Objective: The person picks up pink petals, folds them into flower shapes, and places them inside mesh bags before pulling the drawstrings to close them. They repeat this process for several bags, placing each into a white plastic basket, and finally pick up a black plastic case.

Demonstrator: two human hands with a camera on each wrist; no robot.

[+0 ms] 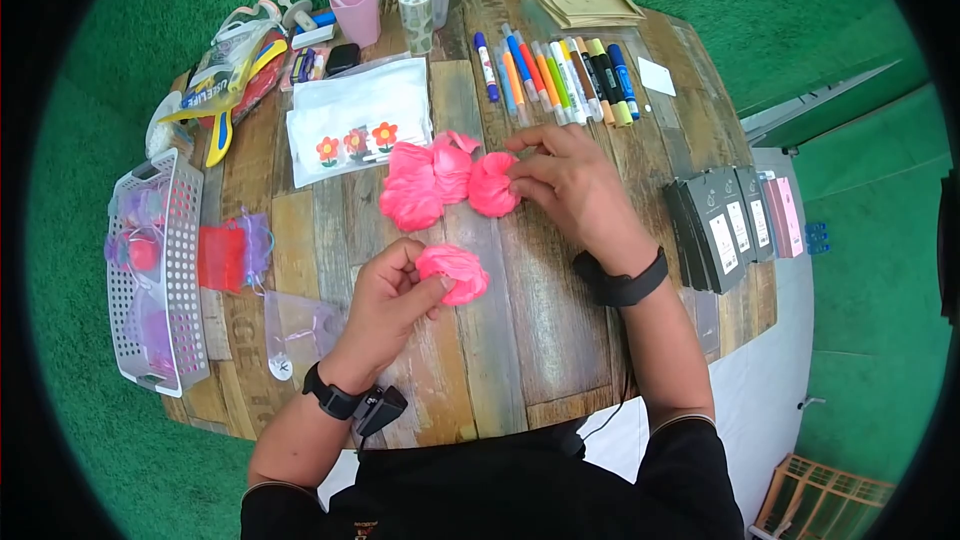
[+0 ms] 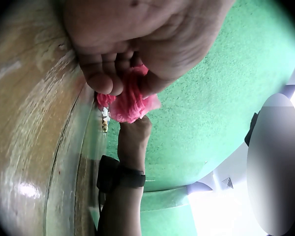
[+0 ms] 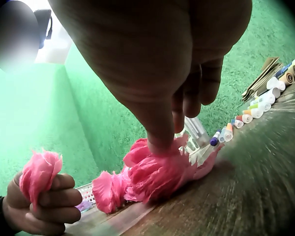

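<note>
Between the thumb and fingers of my left hand [image 1: 380, 300] is a ruffled pink artificial flower head [image 1: 458, 272], raised over the front middle of the table. The left wrist view shows its layered petals [image 2: 132, 101] sticking out from the fingers. Farther back lies a row of similar pink flower heads [image 1: 412, 190], pressed close together. My right hand [image 1: 580, 185] pinches the rightmost flower head [image 1: 490, 185] at its edge. In the right wrist view the thumb lies on that bloom [image 3: 157, 177], with the fingers behind it.
Behind the flowers are a clear packet [image 1: 350, 105] with red flower pictures and a row of markers [image 1: 570, 80]. At left stands a white basket [image 1: 185, 270] beside mesh pouches [image 1: 225, 255]. Black boxes [image 1: 705, 235] stand at right. A pink cup [image 1: 357, 15] stands at the back.
</note>
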